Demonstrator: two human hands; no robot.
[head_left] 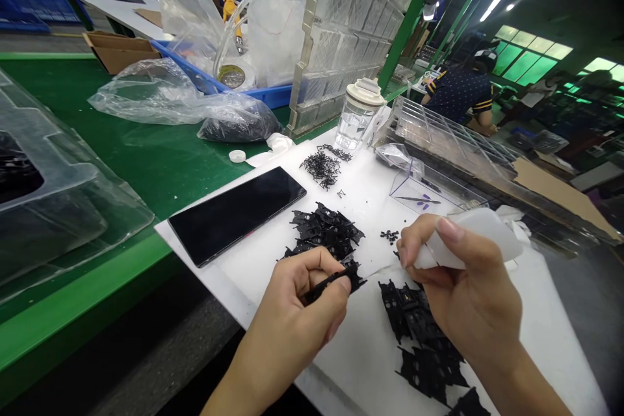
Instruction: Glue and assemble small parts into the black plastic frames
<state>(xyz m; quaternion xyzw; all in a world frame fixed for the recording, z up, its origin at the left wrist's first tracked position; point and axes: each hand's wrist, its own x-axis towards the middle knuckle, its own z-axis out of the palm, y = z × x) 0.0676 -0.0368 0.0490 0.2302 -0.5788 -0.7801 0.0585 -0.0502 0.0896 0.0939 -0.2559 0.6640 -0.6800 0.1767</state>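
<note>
My left hand pinches a small black plastic part between thumb and fingers. Wrapped in my right hand is a white squeeze bottle, tilted so that its thin clear nozzle points at the black part. Whether the tip touches the part I cannot tell. Behind my left hand lies a pile of similar black parts. More black parts spread below my right hand, which partly hides them. Tiny black pieces sit near my right fingertips.
On the white board lie a black phone and a heap of thin black clips. A lidded water bottle stands behind. A clear box is at the right, a plastic bin at the left. A person sits farther back.
</note>
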